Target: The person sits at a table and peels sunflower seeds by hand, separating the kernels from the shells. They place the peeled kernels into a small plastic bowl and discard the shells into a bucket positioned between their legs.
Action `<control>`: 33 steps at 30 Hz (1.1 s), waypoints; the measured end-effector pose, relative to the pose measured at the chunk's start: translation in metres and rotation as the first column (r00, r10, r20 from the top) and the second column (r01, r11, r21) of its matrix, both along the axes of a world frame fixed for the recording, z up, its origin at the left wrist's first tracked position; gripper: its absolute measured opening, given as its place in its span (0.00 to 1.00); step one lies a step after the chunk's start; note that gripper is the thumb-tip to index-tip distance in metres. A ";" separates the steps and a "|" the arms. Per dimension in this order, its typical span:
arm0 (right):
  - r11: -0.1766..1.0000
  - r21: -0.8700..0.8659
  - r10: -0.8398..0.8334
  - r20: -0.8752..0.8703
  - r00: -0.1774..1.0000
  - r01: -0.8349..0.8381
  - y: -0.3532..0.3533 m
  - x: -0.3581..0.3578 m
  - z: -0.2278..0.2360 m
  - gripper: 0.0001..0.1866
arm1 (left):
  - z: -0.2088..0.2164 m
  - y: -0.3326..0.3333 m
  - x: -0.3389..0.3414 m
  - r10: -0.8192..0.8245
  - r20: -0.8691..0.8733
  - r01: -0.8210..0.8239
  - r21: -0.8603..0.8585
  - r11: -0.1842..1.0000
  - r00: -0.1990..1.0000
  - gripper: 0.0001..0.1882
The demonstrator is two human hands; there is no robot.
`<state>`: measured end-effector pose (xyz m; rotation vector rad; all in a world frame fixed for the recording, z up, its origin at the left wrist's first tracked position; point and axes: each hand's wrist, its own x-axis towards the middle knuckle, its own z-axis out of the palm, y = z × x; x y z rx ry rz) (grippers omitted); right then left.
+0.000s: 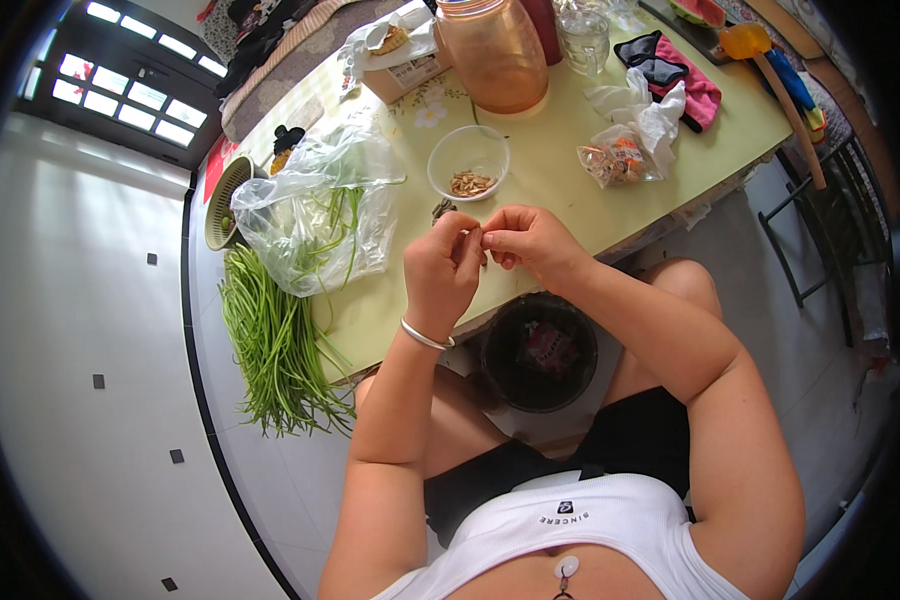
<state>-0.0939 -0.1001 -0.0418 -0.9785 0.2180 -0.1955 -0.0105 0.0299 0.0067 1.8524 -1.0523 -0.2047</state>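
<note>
My left hand and my right hand meet above the table's near edge. Their thumbs and fingertips are pinched together, fingertip to fingertip. Whatever lies between them is too small to make out. Just beyond my left hand, a little heap of dark, striped seeds shows on the table, partly hidden by the hand. Farther back stands a clear plastic bowl with light-brown kernels in its bottom. Below my hands, a black bin with some packaging in it stands between my knees.
Long green stalks hang over the table's left edge beside a clear plastic bag and a green basket. An orange-brown jar and a glass mug stand at the back. A snack packet, crumpled tissue and pink cloth lie right.
</note>
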 end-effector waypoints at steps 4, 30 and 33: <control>0.999 0.046 -0.005 0.006 1.000 0.005 -0.004 0.001 -0.002 0.03 | -0.004 -0.004 0.006 0.068 0.060 -0.063 -0.088 0.994 0.996 0.03; 0.992 -0.101 -0.088 -0.084 0.993 0.080 -0.027 -0.005 0.005 0.06 | -0.021 -0.015 0.015 -0.048 0.551 -0.170 0.338 0.926 0.833 0.03; 0.987 -0.152 -0.071 -0.105 0.992 0.054 -0.026 -0.006 0.004 0.06 | -0.023 -0.016 0.017 -0.072 0.595 -0.195 0.372 0.907 0.801 0.02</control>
